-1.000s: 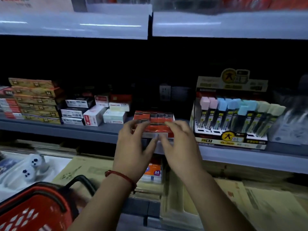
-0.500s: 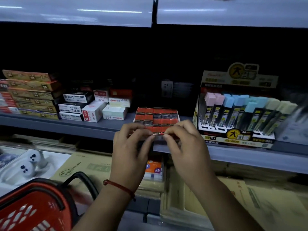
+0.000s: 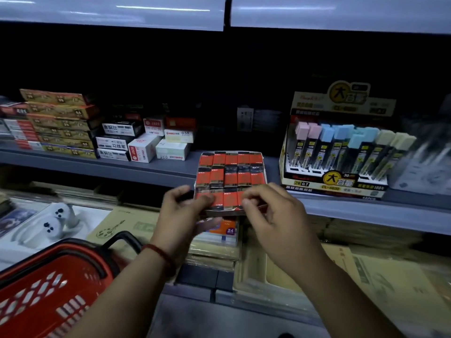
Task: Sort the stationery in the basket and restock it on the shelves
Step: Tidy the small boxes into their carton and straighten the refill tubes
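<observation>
We're at the grey shelf point(image 3: 136, 167), the landmark here. Red basket point(image 3: 44, 289) sits below it, to the left. Lead-refill display point(image 3: 341, 152) stands on the shelf, right side. Tray of red packs point(image 3: 230, 178) lies just left of that display, its near end overhanging the shelf edge. Our left hand point(image 3: 181, 215) pinches the tray's near-left corner, fingers partly curled. Our right hand point(image 3: 271, 215) has thumb and forefinger closed at the near-right edge; whether on the tray lip or a single pack, we cannot tell. Risk: overhang plus uneven push tips the tray, loose packs spill.
</observation>
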A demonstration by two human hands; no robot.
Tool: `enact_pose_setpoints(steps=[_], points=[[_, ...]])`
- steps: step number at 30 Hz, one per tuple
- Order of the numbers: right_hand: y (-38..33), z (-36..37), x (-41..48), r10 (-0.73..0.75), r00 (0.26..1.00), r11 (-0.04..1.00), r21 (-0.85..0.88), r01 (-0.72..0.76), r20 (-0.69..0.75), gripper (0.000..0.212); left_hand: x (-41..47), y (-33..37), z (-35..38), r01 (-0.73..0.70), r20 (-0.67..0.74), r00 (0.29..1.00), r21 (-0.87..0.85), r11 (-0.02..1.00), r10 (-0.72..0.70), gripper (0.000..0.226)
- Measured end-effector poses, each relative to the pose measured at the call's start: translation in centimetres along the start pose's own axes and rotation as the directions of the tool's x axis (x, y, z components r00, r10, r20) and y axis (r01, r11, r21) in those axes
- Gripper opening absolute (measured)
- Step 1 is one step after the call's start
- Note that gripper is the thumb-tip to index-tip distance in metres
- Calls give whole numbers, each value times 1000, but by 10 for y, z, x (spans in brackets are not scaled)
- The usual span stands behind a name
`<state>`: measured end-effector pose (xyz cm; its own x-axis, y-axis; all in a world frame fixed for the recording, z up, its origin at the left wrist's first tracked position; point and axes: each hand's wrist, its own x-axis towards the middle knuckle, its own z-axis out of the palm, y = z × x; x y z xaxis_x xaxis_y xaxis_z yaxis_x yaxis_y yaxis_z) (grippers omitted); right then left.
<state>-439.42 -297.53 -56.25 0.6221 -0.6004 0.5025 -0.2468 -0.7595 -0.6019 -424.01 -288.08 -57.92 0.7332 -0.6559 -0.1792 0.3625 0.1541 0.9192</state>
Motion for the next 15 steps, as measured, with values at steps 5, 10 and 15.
enact_pose_setpoints(steps=[5, 10, 15], points=[[3, -2, 13, 42, 999, 985, -165, -41, 6, 33, -3, 2, 11, 255, 267, 940, -143, 956, -211, 29], [-2, -6, 23, 37, 990, 952, -305, 7, 138, 29, 1, -5, 9, 225, 291, 943, -207, 952, -159, 33], [-7, -7, 23, 66, 971, 915, -401, 32, 229, 32, 1, -9, 7, 204, 333, 934, -194, 960, -131, 48]])
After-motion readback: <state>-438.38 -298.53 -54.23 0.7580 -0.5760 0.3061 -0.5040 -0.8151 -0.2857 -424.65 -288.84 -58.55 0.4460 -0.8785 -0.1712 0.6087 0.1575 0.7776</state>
